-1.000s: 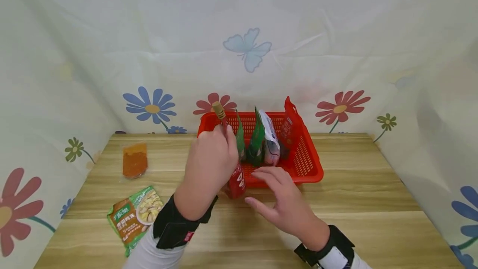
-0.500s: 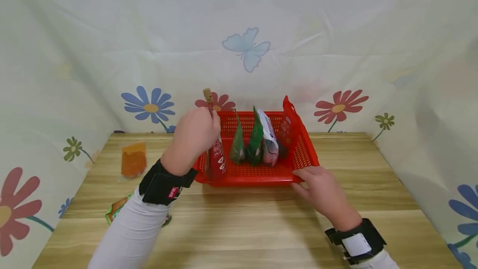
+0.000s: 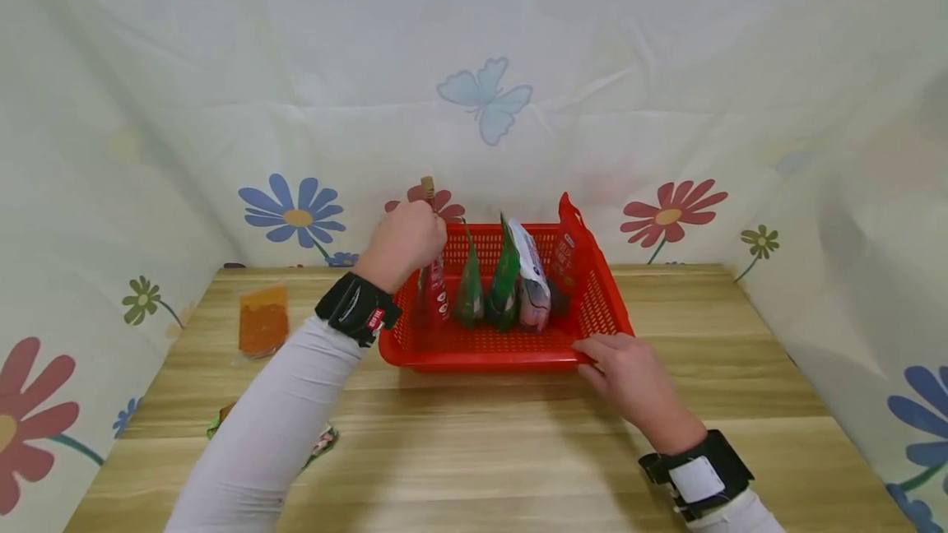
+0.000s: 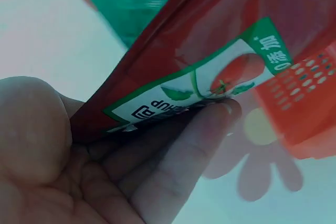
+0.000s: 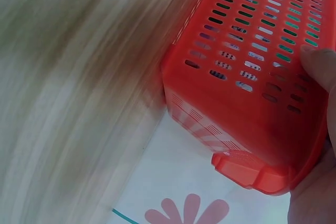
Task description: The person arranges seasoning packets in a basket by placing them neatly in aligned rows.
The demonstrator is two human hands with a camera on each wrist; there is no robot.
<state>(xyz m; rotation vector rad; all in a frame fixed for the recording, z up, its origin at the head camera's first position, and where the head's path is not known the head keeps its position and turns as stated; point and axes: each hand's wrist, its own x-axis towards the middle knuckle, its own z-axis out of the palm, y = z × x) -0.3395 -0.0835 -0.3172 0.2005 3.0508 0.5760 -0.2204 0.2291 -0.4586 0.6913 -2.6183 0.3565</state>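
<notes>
My left hand (image 3: 406, 243) grips a red ketchup pouch (image 3: 437, 293) by its top, at the left end of a red plastic basket (image 3: 481, 362). A tomato picture shows on the pouch (image 4: 173, 90) in the left wrist view, thumb on one side and fingers on the other. The lower part of the pouch hangs inside the basket. At the basket's front right corner, my right hand (image 3: 637, 381) pinches the rim; its thumb (image 5: 320, 64) presses on the slotted outer wall in the right wrist view.
Two green packets (image 3: 506, 290), a white and pink packet (image 3: 535, 294) and a red packet (image 3: 569, 257) stand inside the basket. An orange-brown sachet (image 3: 263, 323) lies on the wooden table (image 3: 474, 451) at left. My left sleeve partly covers a green-edged food packet (image 3: 322, 442).
My left hand has carried the ketchup pouch from the basket's front to inside its left end. My right hand has moved right and taken hold of the basket's front right rim.
</notes>
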